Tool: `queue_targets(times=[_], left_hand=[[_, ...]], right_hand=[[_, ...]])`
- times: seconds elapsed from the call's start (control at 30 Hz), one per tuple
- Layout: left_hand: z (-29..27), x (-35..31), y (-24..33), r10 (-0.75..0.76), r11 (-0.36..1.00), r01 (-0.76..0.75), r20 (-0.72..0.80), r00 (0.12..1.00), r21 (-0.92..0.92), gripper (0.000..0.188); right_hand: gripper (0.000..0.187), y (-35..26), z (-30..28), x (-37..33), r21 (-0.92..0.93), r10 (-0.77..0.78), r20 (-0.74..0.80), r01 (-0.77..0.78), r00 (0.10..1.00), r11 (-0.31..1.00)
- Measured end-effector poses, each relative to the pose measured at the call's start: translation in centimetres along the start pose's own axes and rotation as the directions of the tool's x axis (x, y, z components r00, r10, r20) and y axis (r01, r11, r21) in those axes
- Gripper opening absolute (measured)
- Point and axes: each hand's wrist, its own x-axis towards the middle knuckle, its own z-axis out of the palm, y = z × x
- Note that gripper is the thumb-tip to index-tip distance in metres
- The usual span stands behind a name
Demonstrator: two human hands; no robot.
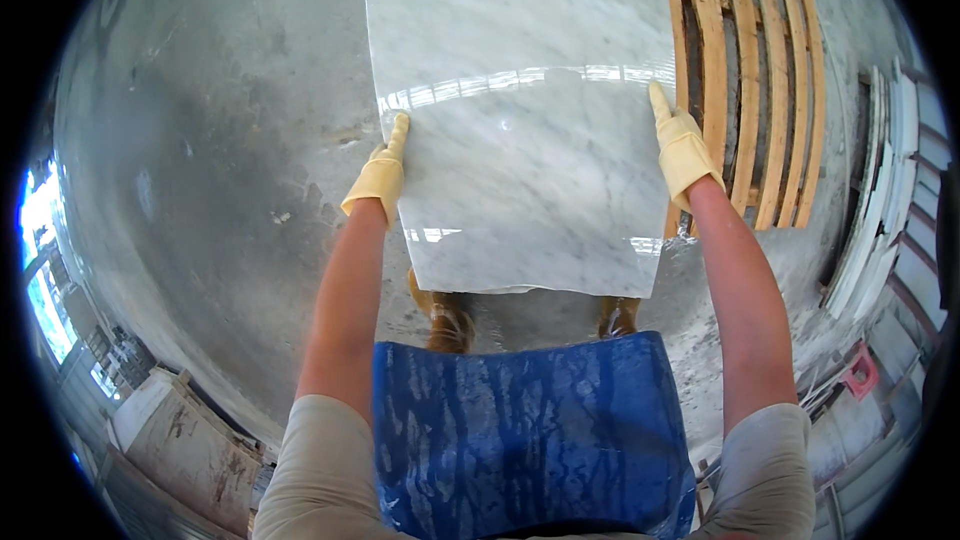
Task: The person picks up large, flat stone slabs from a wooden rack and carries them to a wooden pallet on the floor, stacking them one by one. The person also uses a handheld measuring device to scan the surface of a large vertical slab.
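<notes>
The left hand (384, 165) and the right hand (683, 147), both in cream gloves (688, 162), are closed on opposite side edges of a glossy grey-veined white slab (530, 175), a digit of each lying along its top face (the other fingers are mostly hidden, so how they bear underneath I cannot tell). The slab spans the gap between the grips; a slatted wooden pallet (745, 60) lies beyond and to the right, with a wet blue apron (530, 430) and brown boots (447, 328) nearer the body.
</notes>
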Motion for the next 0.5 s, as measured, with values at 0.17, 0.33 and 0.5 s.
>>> queue_targets(times=[0.17,0.33,0.5], left_hand=[[0.1,-0.3,1.8,-0.182,0.983,0.181,0.016,0.983,0.024,0.052],[-2.2,-3.5,1.2,-0.029,0.984,0.052,-0.141,0.99,0.168,0.05],[-7.2,-15.6,-5.6,0.267,0.793,-0.19,-0.051,0.962,0.579,0.046]], right_hand=[[0.072,-2.9,-5.3,-3.2,-0.44,-0.352,-0.15,0.256,0.924,0.86],[0.073,1.7,-8.7,-8.2,-0.266,-0.176,-0.136,0.135,0.975,0.954],[0.067,10.7,-9.4,-21.7,-0.155,-0.045,0.072,0.056,0.996,0.986]])
